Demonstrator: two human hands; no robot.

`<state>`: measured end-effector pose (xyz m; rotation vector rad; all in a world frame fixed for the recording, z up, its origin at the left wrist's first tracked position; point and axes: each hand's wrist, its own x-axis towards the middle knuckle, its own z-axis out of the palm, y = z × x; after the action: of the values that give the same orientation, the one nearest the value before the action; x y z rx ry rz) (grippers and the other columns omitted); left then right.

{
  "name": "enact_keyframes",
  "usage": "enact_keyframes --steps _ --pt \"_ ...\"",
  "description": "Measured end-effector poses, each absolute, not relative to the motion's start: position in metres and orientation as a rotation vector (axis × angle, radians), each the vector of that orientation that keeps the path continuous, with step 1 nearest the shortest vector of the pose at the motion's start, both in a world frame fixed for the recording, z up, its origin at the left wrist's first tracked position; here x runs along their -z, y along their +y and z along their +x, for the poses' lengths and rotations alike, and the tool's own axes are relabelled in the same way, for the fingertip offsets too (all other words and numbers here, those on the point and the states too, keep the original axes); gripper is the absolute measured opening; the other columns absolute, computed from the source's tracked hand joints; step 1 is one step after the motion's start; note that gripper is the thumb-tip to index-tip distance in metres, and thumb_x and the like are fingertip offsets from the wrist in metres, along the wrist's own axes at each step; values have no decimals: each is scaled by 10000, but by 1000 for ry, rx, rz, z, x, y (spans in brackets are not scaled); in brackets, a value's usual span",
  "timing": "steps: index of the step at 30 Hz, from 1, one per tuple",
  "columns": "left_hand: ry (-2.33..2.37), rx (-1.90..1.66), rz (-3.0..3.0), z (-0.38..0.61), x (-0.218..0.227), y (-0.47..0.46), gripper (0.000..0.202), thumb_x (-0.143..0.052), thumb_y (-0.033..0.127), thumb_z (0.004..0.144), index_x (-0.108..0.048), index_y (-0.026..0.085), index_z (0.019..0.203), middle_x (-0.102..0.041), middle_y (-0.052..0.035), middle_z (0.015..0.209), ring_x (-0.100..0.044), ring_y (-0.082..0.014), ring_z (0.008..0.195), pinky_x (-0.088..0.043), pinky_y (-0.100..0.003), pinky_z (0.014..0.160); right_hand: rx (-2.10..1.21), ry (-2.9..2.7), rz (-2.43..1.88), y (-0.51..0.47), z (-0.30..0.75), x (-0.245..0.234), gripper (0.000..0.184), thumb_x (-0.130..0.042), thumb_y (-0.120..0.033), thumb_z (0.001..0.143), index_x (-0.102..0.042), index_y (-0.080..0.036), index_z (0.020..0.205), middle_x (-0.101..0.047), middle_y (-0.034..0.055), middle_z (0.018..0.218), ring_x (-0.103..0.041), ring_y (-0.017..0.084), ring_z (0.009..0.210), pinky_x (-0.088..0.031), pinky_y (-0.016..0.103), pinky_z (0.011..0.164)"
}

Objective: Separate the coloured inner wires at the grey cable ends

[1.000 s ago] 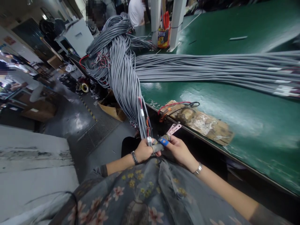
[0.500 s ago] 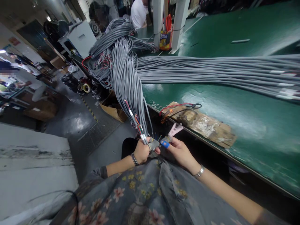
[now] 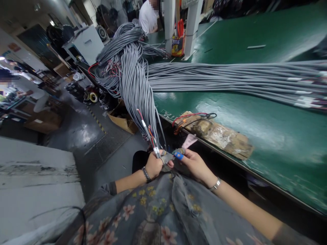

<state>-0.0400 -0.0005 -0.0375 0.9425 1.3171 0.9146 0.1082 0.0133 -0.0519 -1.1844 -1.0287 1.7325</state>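
Note:
Close to my body, my left hand [image 3: 156, 164] is closed around the ends of several grey cables [image 3: 156, 149], where coloured wires and white bands show. Grey coverings wrap the thumb and some fingers. My right hand [image 3: 195, 165], with blue tape on its thumb, pinches at fine wire ends right beside the left fingertips. Which wire it grips is too small to make out. A pale pink clip-like piece [image 3: 189, 140] shows just beyond the right fingers. From the held ends, the cables run up to a thick grey bundle [image 3: 135, 75] hanging over the table edge.
Along the green table [image 3: 281, 136] lies a long row of grey cables [image 3: 217, 77]. Worn cardboard [image 3: 224, 139] with red and black leads [image 3: 196, 116] sits at its near edge. An open carton [image 3: 122, 120] stands on the floor. A person in white [image 3: 147, 17] is behind the table.
The view has shifted slightly, moving the table items a little left. My right fingers have turned a little, and the pink piece shows less of its forked shape. My left hand keeps its hold.

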Motion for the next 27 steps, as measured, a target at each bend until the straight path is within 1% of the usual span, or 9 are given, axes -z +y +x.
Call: enact_keyframes --steps 2,6,9,13,16,18,20,23,27 --pt "1320 -915 949 -40 36 0 427 -712 547 619 -612 144 521 -605 -39 470 -556 -132 459 -451 -245 510 -1726 -1017 -1175 13 108 52 512 -737 -663 523 -585 -188 637 -480 -49 515 -386 98 489 -338 261 496" --pt "1250 -765 1039 -40 31 1 406 -746 507 585 -590 147 480 -584 -27 448 -524 -116 435 -447 -242 501 -1712 -1037 -1121 13 107 51 460 -743 -618 566 -589 -194 657 -570 -12 608 -470 128 556 -398 283 553" --pt "1238 -725 1036 -41 31 1 389 -757 487 568 -583 151 480 -580 -21 443 -519 -115 429 -436 -239 487 -1694 -1058 -1123 13 106 51 435 -751 -591 572 -596 -193 654 -592 -6 622 -483 133 569 -410 289 576" --pt "1244 -812 986 -41 36 0 386 -730 484 603 -584 146 487 -571 -21 438 -517 -112 421 -426 -234 472 -1672 -937 -1208 15 105 54 439 -763 -586 541 -588 -196 643 -557 -25 560 -449 122 526 -373 270 519" --pt "1238 -855 953 -42 39 -1 377 -733 471 605 -585 142 498 -561 -16 432 -515 -111 413 -417 -231 457 -1634 -763 -1222 15 106 59 424 -777 -559 539 -546 -207 595 -469 -57 490 -381 99 470 -345 254 475" --pt "1245 -871 933 -43 39 -2 367 -735 467 607 -596 137 524 -564 -13 440 -511 -107 408 -410 -228 450 -1659 -673 -1174 14 109 62 416 -787 -534 543 -526 -211 573 -425 -69 472 -359 91 456 -357 253 474" --pt "1253 -871 911 -45 38 -1 368 -731 473 609 -607 132 546 -564 -12 442 -502 -102 398 -402 -227 441 -1734 -620 -1116 12 115 65 402 -789 -526 547 -544 -210 590 -462 -55 508 -383 96 468 -382 260 483" --pt "1228 -850 859 -47 32 1 373 -738 475 574 -595 133 533 -544 -5 418 -465 -90 365 -379 -223 412 -1797 -567 -1074 11 125 68 419 -751 -593 570 -601 -212 659 -567 -5 618 -458 122 512 -423 283 505" --pt "1122 -767 802 -47 20 7 344 -755 437 515 -588 137 523 -525 3 390 -421 -80 330 -344 -218 372 -1799 -623 -1030 18 136 64 536 -653 -735 583 -643 -211 695 -607 34 687 -502 142 549 -451 296 534"
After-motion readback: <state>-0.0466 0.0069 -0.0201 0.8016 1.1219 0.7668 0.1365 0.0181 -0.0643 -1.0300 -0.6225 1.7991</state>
